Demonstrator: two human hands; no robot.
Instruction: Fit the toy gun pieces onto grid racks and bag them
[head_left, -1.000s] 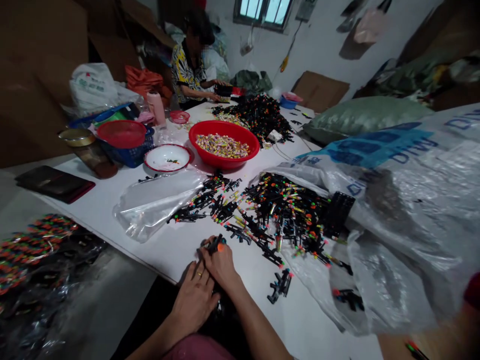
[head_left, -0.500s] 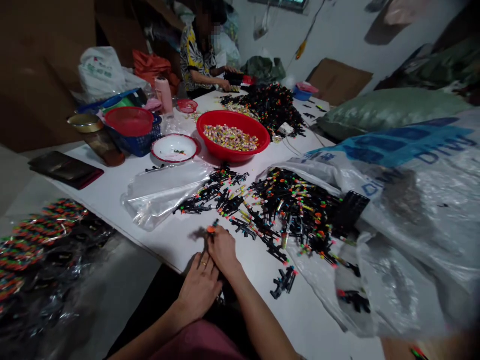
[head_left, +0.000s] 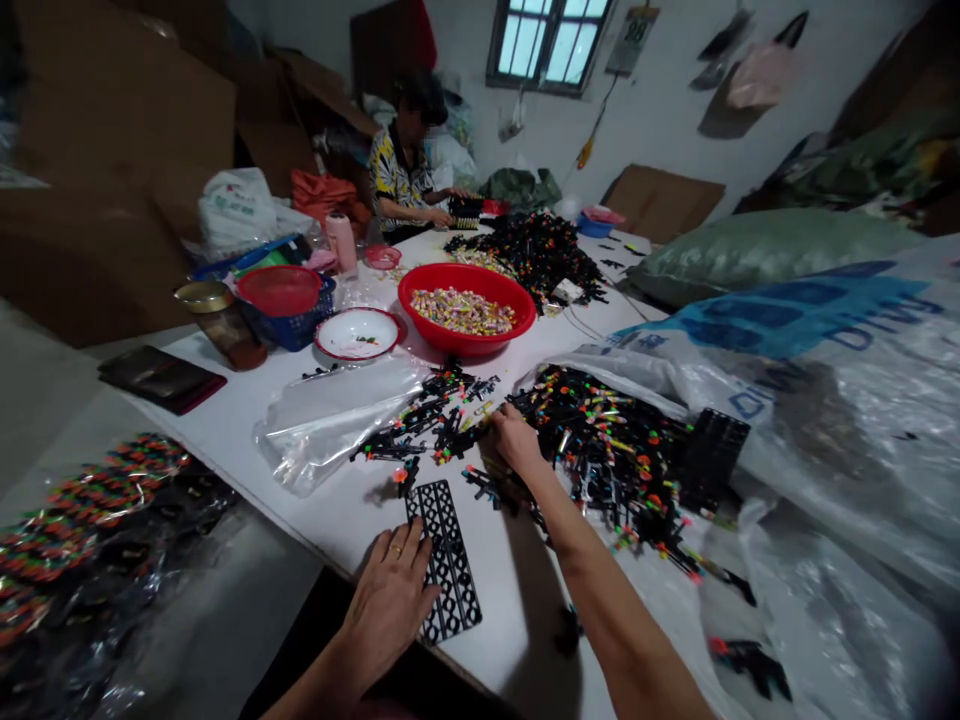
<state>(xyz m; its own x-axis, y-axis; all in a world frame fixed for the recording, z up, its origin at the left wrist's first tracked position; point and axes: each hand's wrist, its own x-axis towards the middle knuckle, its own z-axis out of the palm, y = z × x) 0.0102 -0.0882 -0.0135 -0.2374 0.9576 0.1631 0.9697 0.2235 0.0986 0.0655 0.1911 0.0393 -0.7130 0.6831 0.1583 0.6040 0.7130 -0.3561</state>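
Observation:
My left hand (head_left: 395,582) lies flat at the table's near edge, fingers stretched out. Its fingertips touch a flat black plastic rack (head_left: 448,560) with rows of ring-shaped openings. Just beyond the rack is a small black toy gun (head_left: 406,478) with an orange end. Farther out, my right hand (head_left: 514,438) reaches down to the loose toy guns (head_left: 420,420), its fingers curled together at a dark piece. What is between those fingertips is mostly hidden. To its right spreads a larger heap of black toy guns (head_left: 615,440) with bright tips.
Clear plastic bags (head_left: 337,410) lie left of the toys. Behind stand a red basin (head_left: 465,340) of small colourful pieces, a white dish (head_left: 358,350) and a jar (head_left: 221,325). A big plastic sack (head_left: 825,420) covers the right side. A co-worker (head_left: 405,170) sits at the far end.
My hands were together at the near edge; my right hand has moved forward and right to the toys. The rack now shows flat beside my left hand. The view has tilted up.

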